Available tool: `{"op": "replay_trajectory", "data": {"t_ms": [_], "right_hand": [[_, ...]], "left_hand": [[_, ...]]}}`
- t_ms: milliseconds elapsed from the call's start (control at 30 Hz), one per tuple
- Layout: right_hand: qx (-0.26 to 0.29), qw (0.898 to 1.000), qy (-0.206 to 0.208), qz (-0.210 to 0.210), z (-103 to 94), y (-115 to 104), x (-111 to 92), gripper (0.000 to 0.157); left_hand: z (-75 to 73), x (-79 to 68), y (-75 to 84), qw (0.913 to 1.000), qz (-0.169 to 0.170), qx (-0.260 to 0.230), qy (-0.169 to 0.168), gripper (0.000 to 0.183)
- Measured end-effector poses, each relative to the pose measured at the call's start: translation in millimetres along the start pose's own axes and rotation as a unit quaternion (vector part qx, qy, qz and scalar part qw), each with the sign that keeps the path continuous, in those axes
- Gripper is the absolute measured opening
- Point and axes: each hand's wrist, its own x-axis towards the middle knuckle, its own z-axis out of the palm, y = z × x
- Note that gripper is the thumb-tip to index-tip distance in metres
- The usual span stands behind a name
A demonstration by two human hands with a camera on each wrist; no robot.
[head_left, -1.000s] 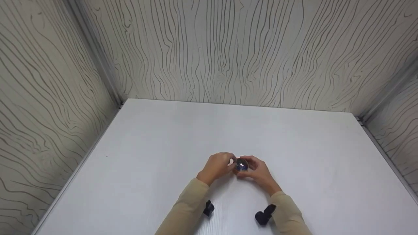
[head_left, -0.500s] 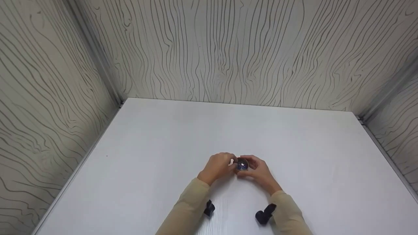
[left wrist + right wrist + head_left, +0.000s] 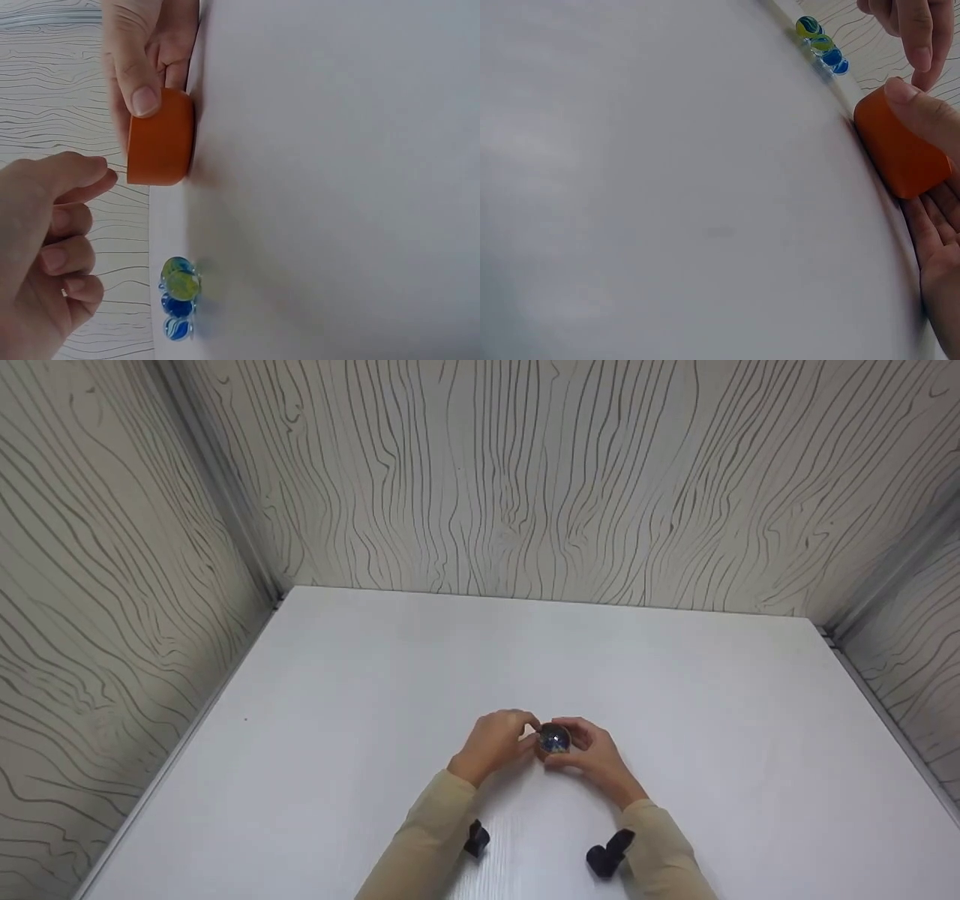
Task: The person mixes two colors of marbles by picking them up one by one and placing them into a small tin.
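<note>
My right hand [image 3: 600, 754] grips a small orange cup [image 3: 161, 146] that stands on the white table, thumb on the near side and fingers round the far side. Blue and green glass marbles [image 3: 555, 741] show inside the cup in the head view. My left hand [image 3: 496, 742] hovers at the cup's left edge; its index finger and thumb point at the rim and the other fingers are loosely curled. Nothing shows between them. On the table left of the cup lies a cluster of several marbles [image 3: 180, 289], hidden by the left hand in the head view.
The white table [image 3: 375, 660] runs back to a panel wall [image 3: 480, 480] with a wood-grain line pattern. Similar panels stand at both sides. Black devices [image 3: 610, 853] sit by the sleeved forearms.
My left hand has drawn back slightly to the left from the cup's rim, and more of the blue and green inside the cup shows. The right hand and cup have stayed in place.
</note>
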Motion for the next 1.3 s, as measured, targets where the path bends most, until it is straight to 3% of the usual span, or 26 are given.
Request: {"op": "replay_trajectory", "data": {"t_ms": [467, 767, 1100, 1300], "right_hand": [[-0.002, 1.000, -0.012, -0.011, -1.0, -4, -4, 0.063], [-0.011, 1.000, -0.003, -0.001, 0.3, -5, -4, 0.063], [-0.003, 1.000, -0.011, 0.001, -0.4, -4, -3, 0.064], [-0.004, 1.000, -0.004, 0.007, 0.0, -4, -3, 0.065]], "left_hand": [[-8.7, -2.7, -7.4, 0.9999, 0.000, 0.001, 0.017, 0.017], [-16.4, -2.9, -12.7, 0.9991, -0.040, -0.014, 0.002, 0.019], [-20.1, -2.1, -15.0, 0.9987, -0.046, -0.021, -0.004, 0.020], [-21.1, -4.3, -18.7, 0.9966, -0.067, -0.047, -0.008, 0.019]]}}
